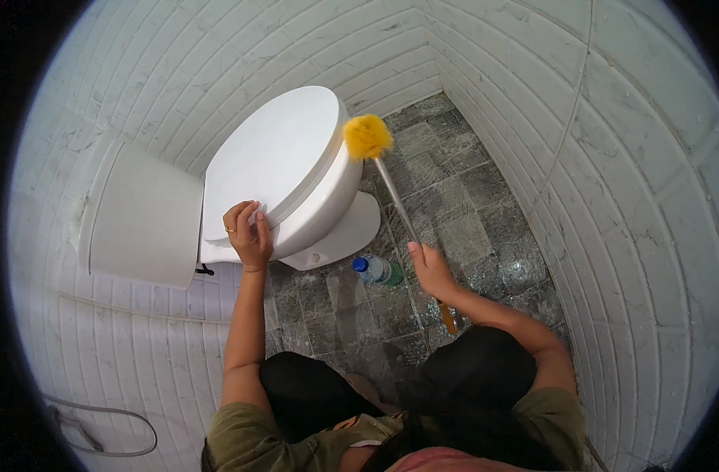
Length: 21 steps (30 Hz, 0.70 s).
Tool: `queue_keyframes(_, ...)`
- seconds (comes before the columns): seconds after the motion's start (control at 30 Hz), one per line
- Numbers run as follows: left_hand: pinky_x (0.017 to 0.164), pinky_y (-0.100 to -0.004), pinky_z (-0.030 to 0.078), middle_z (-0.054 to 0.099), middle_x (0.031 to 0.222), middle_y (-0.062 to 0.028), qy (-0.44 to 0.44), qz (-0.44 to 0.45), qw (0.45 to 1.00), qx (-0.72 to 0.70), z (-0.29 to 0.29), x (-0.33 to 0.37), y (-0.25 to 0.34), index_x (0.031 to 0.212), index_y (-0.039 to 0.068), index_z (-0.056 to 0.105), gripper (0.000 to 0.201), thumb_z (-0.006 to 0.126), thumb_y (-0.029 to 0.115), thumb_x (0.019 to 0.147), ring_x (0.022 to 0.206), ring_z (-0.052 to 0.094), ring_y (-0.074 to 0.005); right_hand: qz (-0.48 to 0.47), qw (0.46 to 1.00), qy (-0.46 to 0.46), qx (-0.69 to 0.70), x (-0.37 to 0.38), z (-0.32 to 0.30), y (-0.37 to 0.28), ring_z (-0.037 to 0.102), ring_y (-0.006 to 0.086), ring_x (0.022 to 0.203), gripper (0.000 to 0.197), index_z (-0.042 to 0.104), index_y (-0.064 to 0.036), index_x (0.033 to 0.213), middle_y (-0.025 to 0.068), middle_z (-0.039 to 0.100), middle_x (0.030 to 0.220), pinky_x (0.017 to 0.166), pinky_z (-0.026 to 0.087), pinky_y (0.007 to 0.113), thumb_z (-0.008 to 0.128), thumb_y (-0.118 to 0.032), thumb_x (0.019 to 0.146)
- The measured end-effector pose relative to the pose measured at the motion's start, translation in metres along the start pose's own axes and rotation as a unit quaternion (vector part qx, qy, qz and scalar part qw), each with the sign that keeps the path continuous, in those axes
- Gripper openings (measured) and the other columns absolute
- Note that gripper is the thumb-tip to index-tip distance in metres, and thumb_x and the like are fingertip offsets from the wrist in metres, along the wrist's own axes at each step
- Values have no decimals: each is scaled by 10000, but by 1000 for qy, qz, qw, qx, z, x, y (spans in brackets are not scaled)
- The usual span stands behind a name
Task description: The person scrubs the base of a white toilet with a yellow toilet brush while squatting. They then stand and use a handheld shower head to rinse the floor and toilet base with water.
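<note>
Brush [394, 193] seen slanting just right of the frame's middle, its yellow head [368, 136] raised toward upper centre, over the edge of the toilet [340, 232] in this view; whether bowl and bristles touch cannot be told. Metal shaft enclosed by the right hand [431, 269], thumb laid along it; brown handle end [447, 318] left protruding below. By this mid-length hold, the head is presumably kept up off the floor and easily steered.

Left hand [251, 234] placed at the near edge of the white lid [277, 153], left of centre. Fingers bent, narrowly spaced; whether the edge is pinched or only rested upon cannot be told. Lid probably being steadied by this contact. A ring is worn on one finger.

Blue-capped bottle [376, 270], clear and green, set on the floor between toilet and right hand, likely for easy reach; standing or lying, unclear.

Floor [465, 236] laid in grey, stone-patterned tile, with a wet-looking shine at right. Tank [143, 216] set at left. Room enclosed by pale, marbled walls [634, 197]. Hose [131, 411] hung at lower left. Dark-clothed knees [481, 370] bent at the bottom.
</note>
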<state>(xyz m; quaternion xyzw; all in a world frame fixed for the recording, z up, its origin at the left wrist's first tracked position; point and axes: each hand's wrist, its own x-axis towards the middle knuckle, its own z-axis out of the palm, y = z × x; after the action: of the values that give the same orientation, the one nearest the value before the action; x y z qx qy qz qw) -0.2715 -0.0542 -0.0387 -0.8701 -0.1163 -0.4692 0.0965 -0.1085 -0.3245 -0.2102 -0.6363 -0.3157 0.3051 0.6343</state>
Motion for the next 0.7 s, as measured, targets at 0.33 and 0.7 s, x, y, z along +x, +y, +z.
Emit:
queue_keyframes(0.33,825,-368,451,616,996,-131,4,-1,1000,4,-1,-3,-1,968,20,645,149,605,4,825,935,561,-280,12,996,-55,-76,-16,-8,-4,437,184,535,444,479,21,776,121,472,587,497,376,400,455,-357,1007)
queue_keyframes(0.7,822,-370,447,615,995,-129,-5,-2,1000,-2,-2,-2,-1,974,26,643,164,613,1,814,938,556,-280,-41,987,-68,-143,-33,0,15,456,236,468,464,495,25,767,141,463,539,476,368,419,459,-375,1000)
